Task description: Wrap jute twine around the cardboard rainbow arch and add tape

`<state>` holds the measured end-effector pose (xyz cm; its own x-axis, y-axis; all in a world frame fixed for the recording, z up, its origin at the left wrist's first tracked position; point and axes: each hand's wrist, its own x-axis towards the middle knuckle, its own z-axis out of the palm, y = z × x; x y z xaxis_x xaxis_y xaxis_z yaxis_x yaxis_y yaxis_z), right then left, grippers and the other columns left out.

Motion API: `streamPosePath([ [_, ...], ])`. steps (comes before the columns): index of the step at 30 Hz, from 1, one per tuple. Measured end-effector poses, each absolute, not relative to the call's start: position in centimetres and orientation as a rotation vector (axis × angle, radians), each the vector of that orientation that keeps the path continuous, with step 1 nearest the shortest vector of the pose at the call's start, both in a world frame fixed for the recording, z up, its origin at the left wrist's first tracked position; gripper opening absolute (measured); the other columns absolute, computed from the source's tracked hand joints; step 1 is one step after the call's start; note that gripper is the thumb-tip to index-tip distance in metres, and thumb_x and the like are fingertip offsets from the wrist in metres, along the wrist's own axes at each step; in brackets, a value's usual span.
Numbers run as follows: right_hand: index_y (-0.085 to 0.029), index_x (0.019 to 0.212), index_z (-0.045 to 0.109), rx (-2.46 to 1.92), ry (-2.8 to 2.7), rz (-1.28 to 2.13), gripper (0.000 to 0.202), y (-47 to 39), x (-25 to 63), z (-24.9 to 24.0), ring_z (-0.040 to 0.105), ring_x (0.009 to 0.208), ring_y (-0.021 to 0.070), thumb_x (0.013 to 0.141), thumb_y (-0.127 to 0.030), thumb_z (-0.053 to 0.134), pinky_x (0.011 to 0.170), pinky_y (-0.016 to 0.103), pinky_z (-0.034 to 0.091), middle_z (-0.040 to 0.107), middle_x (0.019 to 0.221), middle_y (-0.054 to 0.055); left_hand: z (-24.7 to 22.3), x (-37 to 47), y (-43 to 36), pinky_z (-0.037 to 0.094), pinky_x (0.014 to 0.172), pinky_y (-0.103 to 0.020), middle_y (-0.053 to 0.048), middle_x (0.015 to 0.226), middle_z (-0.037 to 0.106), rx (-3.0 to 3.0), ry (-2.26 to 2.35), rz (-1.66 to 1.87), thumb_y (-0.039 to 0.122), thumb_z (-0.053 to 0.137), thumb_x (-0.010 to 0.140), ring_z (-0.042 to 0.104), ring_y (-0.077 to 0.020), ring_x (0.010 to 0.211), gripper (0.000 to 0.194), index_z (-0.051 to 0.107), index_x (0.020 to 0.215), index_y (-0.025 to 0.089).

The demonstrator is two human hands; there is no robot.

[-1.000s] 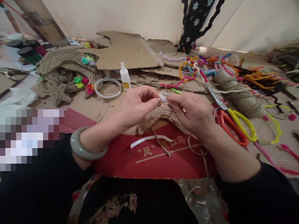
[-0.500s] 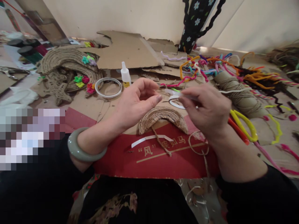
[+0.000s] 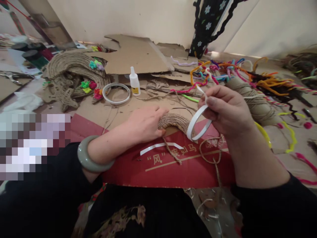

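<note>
A half-ring arch wound in jute twine (image 3: 177, 119) lies at the edge of the red printed card. My left hand (image 3: 146, 124), with a pale green bangle at the wrist, closes fingers and thumb around the arch's left end. In my right hand (image 3: 224, 104), a narrow roll of white tape (image 3: 192, 127) is pinched above the arch's right end, and a short loose tail sticks up from the fingers. A cut white strip (image 3: 158, 145) rests on the red card (image 3: 173, 177), beside a twine end trailing from the arch.
Behind my hands stand a glue bottle (image 3: 134, 84) and a white ring (image 3: 116, 102). Twine-covered pieces with small bright flowers (image 3: 71, 66) are at the left. Tangled pipe cleaners (image 3: 213, 74) and a twine spool (image 3: 257, 102) fill the right. Torn cardboard (image 3: 138, 54) lies behind.
My left hand has come down from the air onto the arch's left end. The right hand has turned slightly, bringing the tape roll into fuller view.
</note>
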<state>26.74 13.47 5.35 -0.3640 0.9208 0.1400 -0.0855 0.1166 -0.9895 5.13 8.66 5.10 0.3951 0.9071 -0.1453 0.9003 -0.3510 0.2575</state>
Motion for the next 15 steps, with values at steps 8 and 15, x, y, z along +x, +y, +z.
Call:
streamPosePath([
  [8,-0.018,0.078,0.063,-0.985,-1.592,1.533,0.029,13.3,26.5,5.0,0.033,0.042,0.0026,0.071,-0.036,0.084,0.037,0.022,0.014,0.058,0.06,-0.003,4.0,4.6,9.1,0.048,0.104,-0.042,-0.014,0.13,0.065,2.445,1.46,0.34,0.018,0.062,0.081,0.06,-0.0284,0.121,0.057,0.055,0.138,0.013],
  [15,-0.019,0.07,0.061,-1.064,-1.538,1.547,0.033,13.7,26.9,5.5,0.025,0.039,0.0004,0.07,-0.04,0.086,0.036,0.024,0.009,0.064,0.067,0.0,3.2,3.4,9.9,0.049,0.104,-0.042,-0.011,0.128,0.064,2.542,1.431,0.83,0.014,0.06,0.08,0.059,-0.0247,0.119,0.056,0.053,0.136,0.016],
])
